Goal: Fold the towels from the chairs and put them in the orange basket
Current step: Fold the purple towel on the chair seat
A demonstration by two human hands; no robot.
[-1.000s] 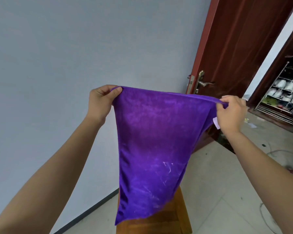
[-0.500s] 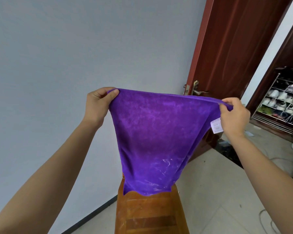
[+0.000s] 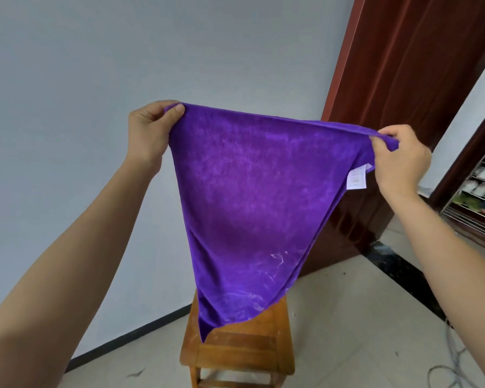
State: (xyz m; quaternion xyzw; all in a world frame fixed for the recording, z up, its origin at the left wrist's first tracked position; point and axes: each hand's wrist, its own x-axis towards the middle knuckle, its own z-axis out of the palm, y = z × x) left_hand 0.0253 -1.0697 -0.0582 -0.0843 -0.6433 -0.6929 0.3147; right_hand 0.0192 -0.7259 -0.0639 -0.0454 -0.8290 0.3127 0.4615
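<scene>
purple towel (image 3: 252, 197) | hanging unfolded in the air, top edge stretching taut, tapering downward | white label (image 3: 356, 179) showing at right edge | dangling over wooden chair (image 3: 244, 351)

The left forearm (image 3: 81, 261) and right forearm (image 3: 445, 247) are bare as far as they show. The left hand (image 3: 149, 133) and right hand (image 3: 401, 161) are bare too, the left thumbnail (image 3: 177, 108) cut short.
</scene>
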